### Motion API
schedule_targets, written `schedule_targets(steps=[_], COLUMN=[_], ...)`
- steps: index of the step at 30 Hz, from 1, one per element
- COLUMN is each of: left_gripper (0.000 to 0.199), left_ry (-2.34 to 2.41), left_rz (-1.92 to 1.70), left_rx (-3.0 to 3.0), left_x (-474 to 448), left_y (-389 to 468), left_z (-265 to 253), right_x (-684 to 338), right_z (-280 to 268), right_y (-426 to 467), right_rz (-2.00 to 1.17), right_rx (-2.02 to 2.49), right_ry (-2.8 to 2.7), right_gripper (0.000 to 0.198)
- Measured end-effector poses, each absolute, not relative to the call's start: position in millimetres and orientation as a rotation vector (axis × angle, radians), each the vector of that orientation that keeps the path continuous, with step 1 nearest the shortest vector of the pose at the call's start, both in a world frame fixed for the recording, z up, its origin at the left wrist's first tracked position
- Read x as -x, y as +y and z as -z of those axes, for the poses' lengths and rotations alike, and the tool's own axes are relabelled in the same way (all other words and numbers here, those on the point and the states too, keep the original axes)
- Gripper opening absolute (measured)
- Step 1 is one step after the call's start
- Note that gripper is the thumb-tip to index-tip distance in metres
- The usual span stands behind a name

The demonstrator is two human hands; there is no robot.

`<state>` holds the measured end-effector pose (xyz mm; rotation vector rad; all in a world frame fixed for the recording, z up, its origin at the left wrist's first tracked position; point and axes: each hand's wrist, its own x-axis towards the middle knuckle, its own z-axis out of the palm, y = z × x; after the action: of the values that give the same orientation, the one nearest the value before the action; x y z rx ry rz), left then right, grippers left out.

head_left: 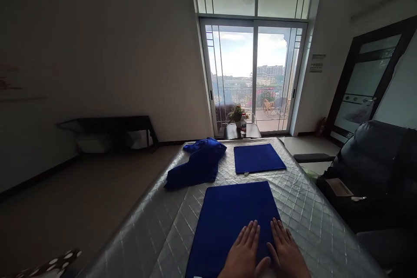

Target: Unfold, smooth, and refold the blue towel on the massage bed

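Observation:
A flat blue cloth (233, 213), laid out as a rough rectangle, lies on the silvery quilted mattress (156, 226). My left hand (245, 249) rests flat on it, fingers stretched forward. Beside it, my right hand (287, 247) lies along the cloth's right edge, its fingers also straight. Neither hand grips anything. Farther off is a second blue cloth (259, 158), neatly squared, with a small pale tag at its near edge. To its left sits a crumpled blue cloth (198, 163) in a loose heap.
A black armchair (374, 169) stands to the right, with a flat brownish item (339, 186) on it. Beyond the mattress, a small dark table (233, 131) holds a potted plant (237, 115) and a bottle (243, 124). Sliding glass doors (254, 78) are behind. A low black rack (112, 128) lines the left wall.

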<state>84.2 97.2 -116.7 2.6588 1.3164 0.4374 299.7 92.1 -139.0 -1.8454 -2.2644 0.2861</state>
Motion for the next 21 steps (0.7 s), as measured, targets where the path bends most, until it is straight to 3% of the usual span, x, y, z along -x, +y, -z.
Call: schedule_targets(steps=[4, 8, 14, 21], left_gripper=[0.071, 0.076, 0.069, 0.070], left_ry=[1.213, 1.284, 1.434, 1.999], left_rz=[-0.583, -0.599, -0.402, -0.424], left_rx=[-2.647, -2.612, -2.499, -2.257], left_x=[-139, -140, -73, 36], left_y=[105, 106, 101, 84], left_z=[98, 103, 113, 151], right_x=[-303, -305, -307, -310], right_z=[149, 154, 150, 154], right_y=[93, 94, 97, 100], right_rz=[-0.241, -0.242, -0.274, -0.259], right_rx=[1.857, 1.848, 1.816, 1.801], right_ry=[-2.276, -2.281, -2.267, -2.282], right_gripper=[0.061, 0.061, 0.066, 0.065])
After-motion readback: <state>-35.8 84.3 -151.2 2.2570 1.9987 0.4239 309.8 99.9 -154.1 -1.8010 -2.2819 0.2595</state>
